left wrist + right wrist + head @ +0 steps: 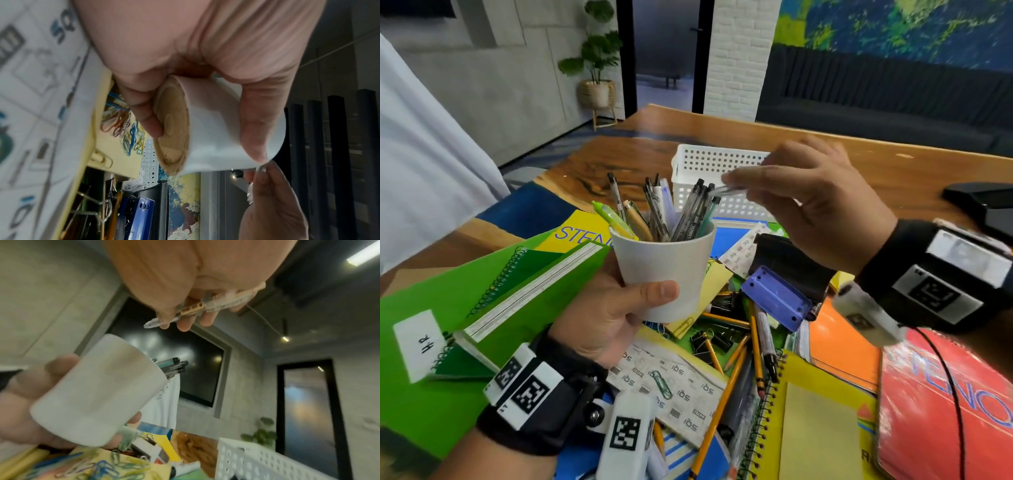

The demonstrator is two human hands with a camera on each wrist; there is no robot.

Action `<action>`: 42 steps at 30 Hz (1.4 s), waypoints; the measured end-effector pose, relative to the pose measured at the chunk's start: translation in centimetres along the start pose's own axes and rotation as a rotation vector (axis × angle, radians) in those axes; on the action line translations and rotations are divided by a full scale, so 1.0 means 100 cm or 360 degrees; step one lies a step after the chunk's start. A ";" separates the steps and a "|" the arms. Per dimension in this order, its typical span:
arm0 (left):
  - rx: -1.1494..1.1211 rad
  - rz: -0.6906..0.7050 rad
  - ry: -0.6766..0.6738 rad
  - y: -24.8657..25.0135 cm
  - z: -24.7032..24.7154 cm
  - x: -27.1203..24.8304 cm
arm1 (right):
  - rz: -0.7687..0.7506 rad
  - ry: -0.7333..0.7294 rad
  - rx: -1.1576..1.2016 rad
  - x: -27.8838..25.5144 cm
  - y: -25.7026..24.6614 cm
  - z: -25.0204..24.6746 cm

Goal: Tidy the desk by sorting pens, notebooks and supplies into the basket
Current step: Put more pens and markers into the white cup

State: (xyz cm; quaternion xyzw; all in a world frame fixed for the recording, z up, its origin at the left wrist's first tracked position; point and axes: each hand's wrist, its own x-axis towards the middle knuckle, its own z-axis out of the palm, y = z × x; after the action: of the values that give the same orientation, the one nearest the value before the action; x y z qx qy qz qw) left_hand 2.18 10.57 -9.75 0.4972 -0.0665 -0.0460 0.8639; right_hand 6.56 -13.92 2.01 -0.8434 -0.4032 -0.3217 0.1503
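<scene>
My left hand (616, 308) grips a white cup (667, 270) full of several pens (688, 212) and holds it above the cluttered desk. The cup (222, 129) shows its tan base in the left wrist view, and it (98, 395) appears blurred in the right wrist view. My right hand (808, 202) is above and right of the cup's rim, pinching a clear pen (197, 309) that lies roughly level across the fingers; the pen (732, 190) points left toward the cup. The white perforated basket (709, 164) stands behind the cup.
Green (482, 294), yellow (822, 431) and red (945, 407) notebooks cover the desk. Pencils (736, 373), binder clips (709, 339), paper clips (123, 123), a purple stapler (777, 298) and a ruler (671, 383) lie in the middle. A black object (986, 202) sits far right.
</scene>
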 end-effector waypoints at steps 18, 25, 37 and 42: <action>0.0124 0.0341 0.0102 0.009 -0.001 -0.001 | 0.0570 -0.0140 0.0121 0.012 -0.001 0.024; 0.0127 0.0456 0.0192 0.020 -0.007 -0.002 | 0.0419 -0.1733 -0.0148 -0.016 -0.016 0.049; 0.0434 0.0401 0.0366 0.097 -0.066 -0.012 | 0.0194 -0.1699 0.0057 -0.013 -0.059 0.060; 0.0349 0.0263 0.0451 0.100 -0.092 -0.019 | 0.0092 -0.1612 0.0025 0.003 -0.065 0.080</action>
State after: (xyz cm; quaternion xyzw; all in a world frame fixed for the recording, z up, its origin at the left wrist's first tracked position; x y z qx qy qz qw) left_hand 1.91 23.67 -5.82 0.5827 0.0107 0.1031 0.8060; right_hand 4.99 -5.55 -3.83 -0.9033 -0.4043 0.1350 -0.0487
